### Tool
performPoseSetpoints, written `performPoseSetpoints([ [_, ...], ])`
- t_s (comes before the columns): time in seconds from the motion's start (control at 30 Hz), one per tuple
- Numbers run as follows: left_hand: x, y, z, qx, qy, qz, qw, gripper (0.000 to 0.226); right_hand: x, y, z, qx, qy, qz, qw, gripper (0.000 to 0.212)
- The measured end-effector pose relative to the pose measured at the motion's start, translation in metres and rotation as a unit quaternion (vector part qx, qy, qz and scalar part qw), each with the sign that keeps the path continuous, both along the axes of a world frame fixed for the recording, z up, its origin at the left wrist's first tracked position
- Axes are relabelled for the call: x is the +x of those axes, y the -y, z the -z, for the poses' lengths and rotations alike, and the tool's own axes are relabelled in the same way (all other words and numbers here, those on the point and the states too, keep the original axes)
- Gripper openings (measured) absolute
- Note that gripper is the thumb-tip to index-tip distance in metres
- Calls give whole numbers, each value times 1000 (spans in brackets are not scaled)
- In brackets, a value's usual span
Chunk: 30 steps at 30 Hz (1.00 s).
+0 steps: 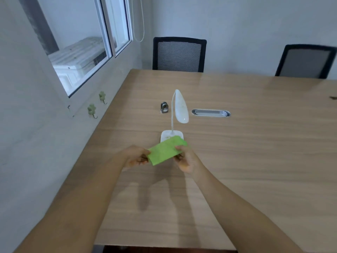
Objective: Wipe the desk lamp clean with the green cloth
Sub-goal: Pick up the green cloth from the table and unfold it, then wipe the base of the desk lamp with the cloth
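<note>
A white desk lamp (pixel 180 108) stands on the wooden table, its long head bent toward me on a thin neck, its flat base just beyond my hands. Greenish specks show on the base. The green cloth (pixel 165 151) is folded flat and held in the air in front of the base, hiding the base's near edge. My left hand (pixel 135 157) pinches the cloth's left end. My right hand (pixel 185 158) grips its right end.
A small dark metal object (pixel 164 107) sits left of the lamp. An oval cable slot (pixel 211 113) is set in the table (pixel 255 152) to the lamp's right. Two black chairs (pixel 179 54) stand at the far edge. The wall with hooks (pixel 92 110) runs along the left.
</note>
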State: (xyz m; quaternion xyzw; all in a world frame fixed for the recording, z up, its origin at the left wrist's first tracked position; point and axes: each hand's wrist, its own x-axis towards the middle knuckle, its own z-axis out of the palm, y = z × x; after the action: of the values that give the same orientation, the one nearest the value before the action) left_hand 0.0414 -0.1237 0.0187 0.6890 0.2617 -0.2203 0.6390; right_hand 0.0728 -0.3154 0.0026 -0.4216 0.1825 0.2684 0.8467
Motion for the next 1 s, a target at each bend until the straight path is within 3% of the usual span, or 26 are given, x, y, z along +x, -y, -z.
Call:
performPoseSetpoints([
  [0.2,13,34,5,-41,-48,49,997,16,-9,8,1,-27,17,-20,999,26],
  [0.27,19,33,9,-26,-50,82,995,13,2,20,0,-105,51,-21,993,28],
  [0.33,24,30,13,68,-14,118,991,19,16,34,0,-219,69,10,973,30],
  [0.4,26,25,17,272,76,177,943,31,29,49,-1,-348,96,23,933,38],
  [0.47,25,21,20,448,147,245,847,53,35,60,-10,-481,143,-11,865,35],
  [0.5,23,20,23,487,170,270,813,61,37,65,-13,-538,172,-33,825,32],
  [0.6,24,13,38,519,207,346,754,70,45,66,-19,-638,271,-84,716,31],
  [0.73,28,9,52,556,229,400,692,95,63,48,-16,-684,356,-121,626,46],
  [0.8,31,9,58,563,252,398,679,109,73,38,-11,-714,365,-143,580,38],
  [0.9,36,5,66,556,274,406,671,111,80,27,1,-725,372,-177,551,40],
  [1.0,41,-2,75,551,285,422,661,104,80,24,11,-704,390,-200,558,53],
])
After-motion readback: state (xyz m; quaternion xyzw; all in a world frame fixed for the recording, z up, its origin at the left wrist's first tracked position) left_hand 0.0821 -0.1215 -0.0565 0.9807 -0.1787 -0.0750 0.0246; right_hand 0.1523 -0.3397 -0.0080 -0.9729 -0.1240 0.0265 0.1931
